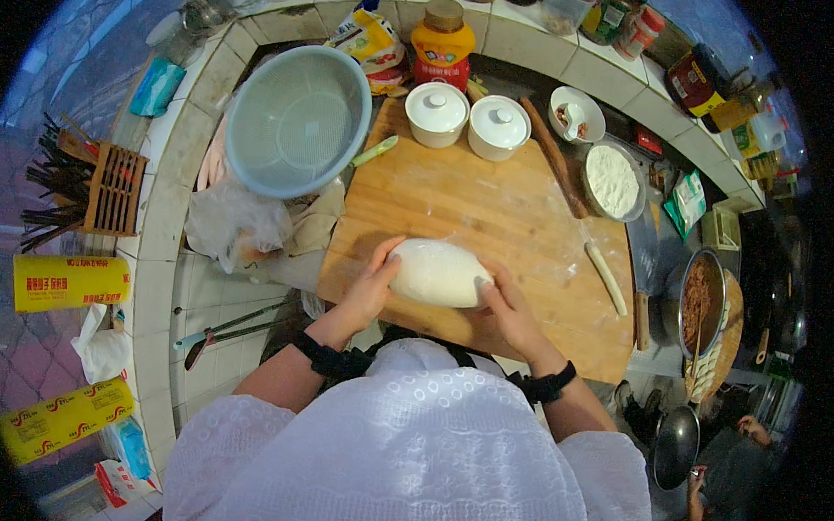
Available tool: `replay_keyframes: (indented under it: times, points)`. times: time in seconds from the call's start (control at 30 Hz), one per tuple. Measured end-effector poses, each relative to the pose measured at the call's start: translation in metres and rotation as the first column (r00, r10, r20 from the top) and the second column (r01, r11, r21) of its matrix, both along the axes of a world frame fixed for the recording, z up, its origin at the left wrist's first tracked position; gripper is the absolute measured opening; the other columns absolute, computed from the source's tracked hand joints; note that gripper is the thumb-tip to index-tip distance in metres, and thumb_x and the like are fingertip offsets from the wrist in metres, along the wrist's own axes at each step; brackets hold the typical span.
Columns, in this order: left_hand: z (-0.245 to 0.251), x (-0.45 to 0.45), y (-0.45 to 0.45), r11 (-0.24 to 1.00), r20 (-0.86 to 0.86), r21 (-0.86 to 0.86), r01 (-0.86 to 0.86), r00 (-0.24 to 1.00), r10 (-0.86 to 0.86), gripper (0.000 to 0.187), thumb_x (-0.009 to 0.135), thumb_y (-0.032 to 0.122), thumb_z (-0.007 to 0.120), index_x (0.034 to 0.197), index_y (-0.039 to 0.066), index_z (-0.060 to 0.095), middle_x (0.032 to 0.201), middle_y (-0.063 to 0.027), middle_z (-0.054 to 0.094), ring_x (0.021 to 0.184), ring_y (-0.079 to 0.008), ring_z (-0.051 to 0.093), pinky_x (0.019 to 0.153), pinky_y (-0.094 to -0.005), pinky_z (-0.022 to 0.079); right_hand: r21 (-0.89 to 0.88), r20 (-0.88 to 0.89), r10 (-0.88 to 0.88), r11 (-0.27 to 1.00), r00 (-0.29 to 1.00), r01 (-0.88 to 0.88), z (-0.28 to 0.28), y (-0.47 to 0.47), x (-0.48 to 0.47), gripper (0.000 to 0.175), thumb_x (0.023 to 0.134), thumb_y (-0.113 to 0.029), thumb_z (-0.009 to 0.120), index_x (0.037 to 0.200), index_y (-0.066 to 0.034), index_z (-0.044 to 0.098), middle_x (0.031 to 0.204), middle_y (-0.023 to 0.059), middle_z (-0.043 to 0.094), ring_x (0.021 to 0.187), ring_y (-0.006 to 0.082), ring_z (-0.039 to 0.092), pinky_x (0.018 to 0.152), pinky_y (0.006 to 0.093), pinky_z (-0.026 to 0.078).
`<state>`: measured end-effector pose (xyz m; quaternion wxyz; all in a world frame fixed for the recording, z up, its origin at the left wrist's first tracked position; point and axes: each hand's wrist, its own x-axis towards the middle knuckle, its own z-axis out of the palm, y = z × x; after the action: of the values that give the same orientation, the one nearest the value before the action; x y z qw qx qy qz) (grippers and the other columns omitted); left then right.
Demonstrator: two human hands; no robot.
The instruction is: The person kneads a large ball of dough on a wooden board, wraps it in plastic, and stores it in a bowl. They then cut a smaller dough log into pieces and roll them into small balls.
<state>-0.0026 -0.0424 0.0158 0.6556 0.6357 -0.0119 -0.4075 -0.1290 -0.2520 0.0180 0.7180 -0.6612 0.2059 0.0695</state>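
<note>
A smooth white oblong lump of dough (438, 271) is held between my two hands over the near part of a wooden board (474, 193). My left hand (371, 283) grips its left end, thumb along the side. Around the right end wraps my right hand (512, 305), with the thumb pressing on top. The fingers beneath the dough are mostly hidden. To the right on the board lies a thin dough strip (605, 279). A wooden rolling pin (553, 158) rests along the board's far right edge.
Two lidded white pots (436, 115) stand at the board's far edge. A bowl of flour (612, 182), a cleaver (641, 268) and a metal bowl of filling (702, 305) line the right. Leftward are a blue colander (298, 122) and plastic bags (239, 220). Another person's hands (754, 431) show lower right.
</note>
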Motion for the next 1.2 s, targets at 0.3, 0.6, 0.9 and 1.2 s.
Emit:
replay_keyframes:
  times: [0.3, 0.6, 0.9, 1.2]
  points:
    - [-0.027, 0.007, -0.005, 0.938, 0.456, 0.209, 0.276, 0.821, -0.344, 0.055, 0.102, 0.023, 0.042, 0.149, 0.001, 0.022, 0.148, -0.0161, 0.034, 0.135, -0.0241, 0.033, 0.111, -0.0343, 0.027, -0.660, 0.153, -0.018, 0.742, 0.988, 0.116, -0.012, -0.043, -0.017, 0.045, 0.097, -0.020, 0.048, 0.138, -0.0007, 0.045, 0.143, 0.0245, 0.042, 0.135, 0.0369, 0.037, 0.112, 0.0414, 0.029]
    - [-0.045, -0.003, -0.037, 0.966, 0.369, 0.117, 0.232, 0.893, -0.259, 0.059, 0.104, 0.034, 0.037, 0.149, 0.001, 0.020, 0.150, -0.0153, 0.031, 0.137, -0.0249, 0.031, 0.114, -0.0354, 0.022, -0.656, 0.262, 0.040, 0.740, 0.964, 0.148, -0.030, 0.007, 0.027, 0.048, 0.097, -0.024, 0.048, 0.136, 0.0024, 0.043, 0.137, 0.0256, 0.046, 0.128, 0.0424, 0.040, 0.110, 0.0468, 0.029]
    - [-0.059, -0.011, -0.034, 0.971, 0.154, 0.058, 0.233, 0.959, -0.240, 0.066, 0.102, 0.040, 0.043, 0.151, 0.005, 0.017, 0.154, -0.0150, 0.024, 0.141, -0.0244, 0.025, 0.113, -0.0349, 0.025, -0.433, 0.181, -0.053, 0.892, 0.982, 0.128, -0.029, 0.002, 0.018, 0.047, 0.098, -0.027, 0.048, 0.137, -0.0002, 0.044, 0.141, 0.0232, 0.042, 0.129, 0.0397, 0.039, 0.111, 0.0411, 0.030]
    - [-0.060, 0.018, 0.017, 0.951, 0.418, 0.307, 0.029, 0.894, -0.162, 0.059, 0.098, 0.032, 0.056, 0.143, 0.003, 0.033, 0.134, -0.0122, 0.049, 0.123, -0.0223, 0.047, 0.101, -0.0344, 0.040, -0.983, 0.017, 0.601, 0.156, 0.799, -0.096, -0.011, 0.046, 0.049, 0.065, 0.076, -0.042, 0.072, 0.134, -0.0219, 0.051, 0.144, 0.0134, 0.041, 0.137, 0.0365, 0.032, 0.109, 0.0607, 0.024]
